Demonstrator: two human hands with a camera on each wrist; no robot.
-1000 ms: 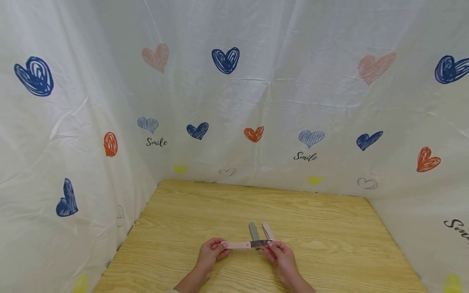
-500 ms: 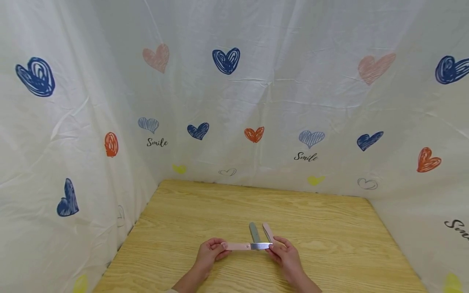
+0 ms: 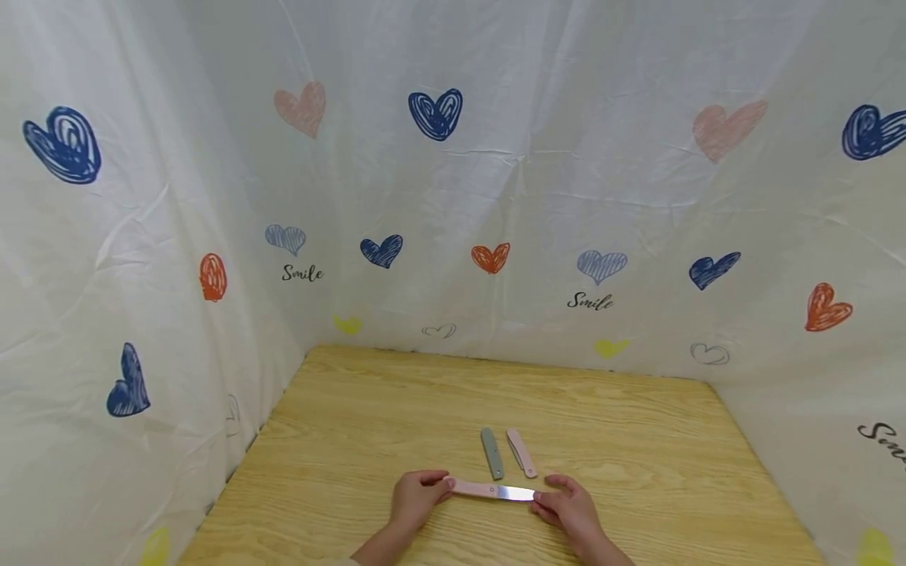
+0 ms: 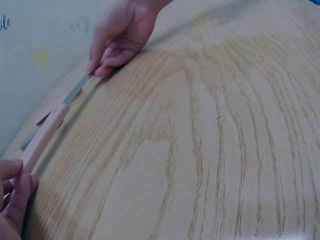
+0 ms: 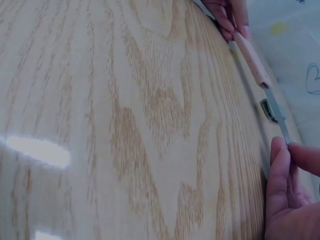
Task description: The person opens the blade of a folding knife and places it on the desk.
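Observation:
A pink-handled folding knife [image 3: 473,488] with its steel blade swung out is held level between both hands, close over the table. My left hand [image 3: 418,500] pinches the butt of the pink handle between thumb and fingers. At the other end, my right hand [image 3: 569,512] pinches the blade's tip, and its fingertips hide the point. In the right wrist view the blade [image 5: 278,117] runs straight on from the handle. Just beyond the held knife lie a folded grey-green knife [image 3: 491,453] and a folded pink knife [image 3: 521,453], side by side.
The wood-grain table [image 3: 354,409] extends around the hands on all sides. A white curtain [image 3: 538,196] printed with hearts and "Smile" hangs along the back and both sides of the table.
Both hands have brought the opened knife nearer the person and slightly to the right. The two folded knives, partly covered before, now show whole and lie where they were.

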